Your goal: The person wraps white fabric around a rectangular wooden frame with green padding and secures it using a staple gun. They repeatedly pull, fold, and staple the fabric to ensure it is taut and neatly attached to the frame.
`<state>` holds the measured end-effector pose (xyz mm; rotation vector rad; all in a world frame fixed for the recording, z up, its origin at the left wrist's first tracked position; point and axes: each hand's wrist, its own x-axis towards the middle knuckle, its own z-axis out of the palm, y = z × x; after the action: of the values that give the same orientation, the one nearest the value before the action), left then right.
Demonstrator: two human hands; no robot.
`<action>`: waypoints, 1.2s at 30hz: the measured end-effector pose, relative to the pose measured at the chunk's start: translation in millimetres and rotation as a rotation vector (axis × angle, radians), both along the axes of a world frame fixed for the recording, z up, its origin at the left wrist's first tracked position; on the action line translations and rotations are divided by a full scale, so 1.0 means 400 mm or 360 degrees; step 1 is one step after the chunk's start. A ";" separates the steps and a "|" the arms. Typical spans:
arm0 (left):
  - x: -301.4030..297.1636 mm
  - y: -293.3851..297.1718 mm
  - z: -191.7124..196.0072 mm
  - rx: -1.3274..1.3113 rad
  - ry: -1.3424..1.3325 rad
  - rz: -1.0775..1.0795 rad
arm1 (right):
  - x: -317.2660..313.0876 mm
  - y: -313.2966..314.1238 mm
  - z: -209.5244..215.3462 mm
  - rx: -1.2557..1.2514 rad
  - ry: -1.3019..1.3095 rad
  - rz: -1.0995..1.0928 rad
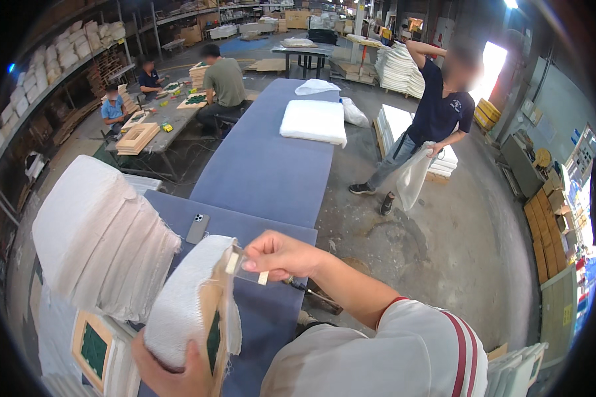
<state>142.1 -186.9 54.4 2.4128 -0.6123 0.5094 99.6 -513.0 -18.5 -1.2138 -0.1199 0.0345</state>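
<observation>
My left hand [175,370] grips the lower end of a padded wooden frame [210,298], its thumb on the white fabric and its other fingers partly hidden. The frame stands tilted on edge. White fabric [182,298] covers its outer side; bare wood and dark green material show inside, and loose threads hang from the cloth edge. At the frame's upper corner, my right hand [281,255] pinches a small clear plastic piece [247,271] with cream strips at its ends. One strip is close to the fabric edge; whether it touches cannot be made out.
A tall stack of white padded pieces [106,238] stands at left, above another wooden frame with a green centre [93,347]. A phone [198,228] lies on the blue table [265,165]. Beyond are white sheets [313,121], a standing person [437,112] holding white cloth, and several seated people.
</observation>
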 end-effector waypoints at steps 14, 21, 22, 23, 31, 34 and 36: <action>-0.028 -0.120 -0.064 -0.0020 -0.0174 -0.0437 | -0.056 0.136 0.214 -0.0455 -0.0424 -0.0074; -0.023 -0.121 -0.059 -0.0028 -0.0203 -0.0390 | -0.015 0.141 0.114 -0.0354 -0.0358 -0.0132; -0.021 -0.122 -0.056 -0.0021 -0.0204 -0.0394 | -0.015 0.148 0.098 -0.0308 -0.0313 -0.0123; -0.018 -0.121 -0.049 -0.0014 -0.0204 -0.0395 | -0.019 0.151 0.092 -0.0257 -0.0265 -0.0134; -0.036 -0.074 -0.013 0.0066 -0.0302 -0.0225 | -0.029 0.156 0.130 -0.0020 -0.0143 -0.0232; -0.043 -0.059 -0.007 0.0047 -0.0232 -0.0183 | -0.020 0.114 0.108 -0.0252 -0.0196 0.0004; -0.045 -0.040 -0.006 0.0034 -0.0198 -0.0135 | -0.008 0.122 0.109 -0.0319 -0.0192 -0.0045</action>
<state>124.2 -202.7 52.1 2.3767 -0.7739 0.6231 96.2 -464.2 25.3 -1.4181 -0.2086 -0.0529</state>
